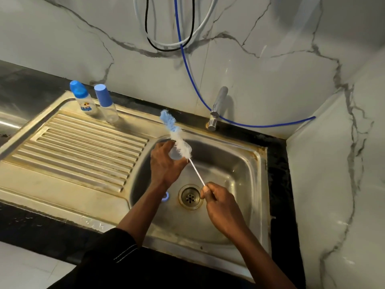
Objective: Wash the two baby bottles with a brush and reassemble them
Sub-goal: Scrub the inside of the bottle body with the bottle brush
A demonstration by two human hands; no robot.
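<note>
Left hand [164, 163] fingers curled round small clear piece [174, 156] over sink [257, 163]; right hand [220, 203] pinches wire handle of brush [177, 136], bristles against the piece. Printed bottle [83, 99] and plain bottle [107, 105], both blue-capped, upright on drainboard [73, 147]; label print unreadable

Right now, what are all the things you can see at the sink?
sink: 1, steel, in dark counter
tap: 1, silver, behind sink
printed bottle: 1, clear with blue cap, back of drainboard
plain bottle: 1, clear with blue cap, beside it
brush: 1, blue and white, over sink
clear piece: 1, see-through, over sink
ring: 1, blue, in sink near drain
hose: 1, blue, on wall
cords: several, white and black, looped on wall
left hand: 1, holds clear piece
right hand: 1, pinches brush handle
</note>
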